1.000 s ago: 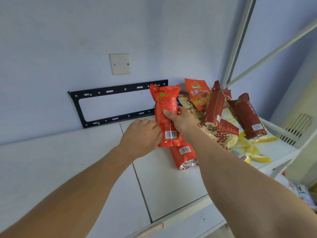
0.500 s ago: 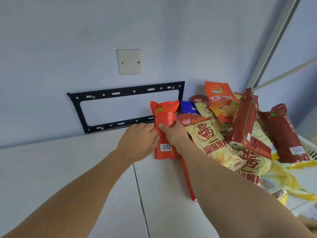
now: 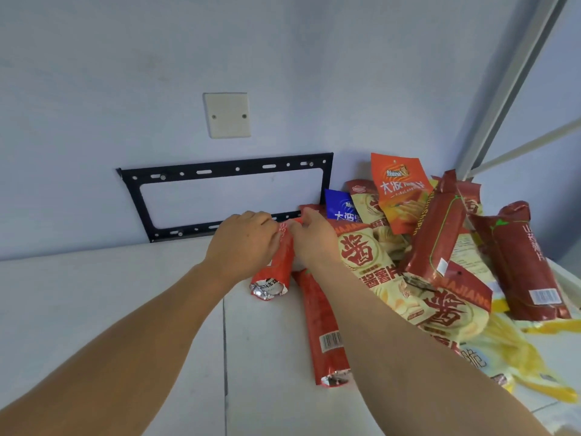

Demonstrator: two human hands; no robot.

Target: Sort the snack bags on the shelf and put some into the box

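My left hand (image 3: 243,245) and my right hand (image 3: 314,239) both grip one long orange-red snack bag (image 3: 274,272), which lies on the white shelf (image 3: 125,309) with its silver end toward me. A second orange-red bag (image 3: 323,328) lies just right of it, partly under my right forearm. Further right is a loose pile: cream bags with a red character (image 3: 366,265), an orange chip bag (image 3: 397,193), a blue bag (image 3: 339,207), two dark red long bags (image 3: 440,234) (image 3: 522,262), and yellow bags (image 3: 515,357). No box is in view.
A black metal wall bracket (image 3: 226,171) and a blank wall plate (image 3: 227,115) are on the wall behind the shelf. White shelf uprights and rails (image 3: 515,73) rise at the right. The shelf's left half holds nothing.
The orange-red bag stood upright in my hands; now it is laid down flat on the shelf beside the other one. The view has shifted closer and left.
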